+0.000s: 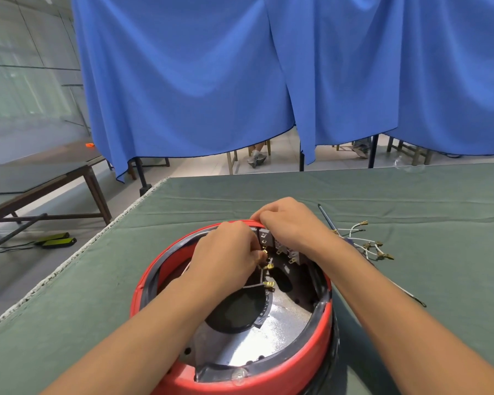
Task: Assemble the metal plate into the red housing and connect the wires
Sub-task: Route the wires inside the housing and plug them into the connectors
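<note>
The round red housing (pixel 305 363) stands on the green table near me, open side up. A shiny metal plate (pixel 280 329) lies inside it around a dark round opening. My left hand (pixel 226 252) is inside the housing and pinches a white wire with a brass terminal (pixel 264 253) next to the grey terminal block (pixel 280 246) at the far wall. My right hand (pixel 288 223) curls over the housing's far rim and grips it beside the block. More white wires with brass clips (pixel 268 284) hang below my left fingers.
A bundle of loose white wires with brass terminals (pixel 368 243) lies on the green cloth (pixel 411 201) to the right, beside a thin dark screwdriver (pixel 325 216). The table's left edge runs diagonally. Blue curtains hang behind; another table stands at far left.
</note>
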Action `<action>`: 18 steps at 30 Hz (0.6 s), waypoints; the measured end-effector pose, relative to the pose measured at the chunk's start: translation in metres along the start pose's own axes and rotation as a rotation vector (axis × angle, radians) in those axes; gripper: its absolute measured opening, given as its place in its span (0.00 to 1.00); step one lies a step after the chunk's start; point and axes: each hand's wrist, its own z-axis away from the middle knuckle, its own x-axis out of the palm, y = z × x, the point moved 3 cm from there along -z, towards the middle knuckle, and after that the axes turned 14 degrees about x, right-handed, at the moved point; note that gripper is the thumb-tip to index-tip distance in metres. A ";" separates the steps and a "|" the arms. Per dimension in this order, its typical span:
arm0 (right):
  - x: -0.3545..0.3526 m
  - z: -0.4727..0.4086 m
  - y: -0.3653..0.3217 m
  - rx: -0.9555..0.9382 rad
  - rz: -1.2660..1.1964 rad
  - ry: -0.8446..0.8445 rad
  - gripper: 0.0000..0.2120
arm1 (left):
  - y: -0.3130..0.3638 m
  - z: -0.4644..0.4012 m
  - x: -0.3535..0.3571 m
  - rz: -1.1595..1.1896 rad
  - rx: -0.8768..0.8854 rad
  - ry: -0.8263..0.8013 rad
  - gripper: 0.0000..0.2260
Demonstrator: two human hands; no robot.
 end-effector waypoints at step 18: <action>-0.006 -0.001 0.003 0.014 -0.085 0.018 0.20 | 0.009 -0.004 0.004 -0.121 -0.051 0.084 0.07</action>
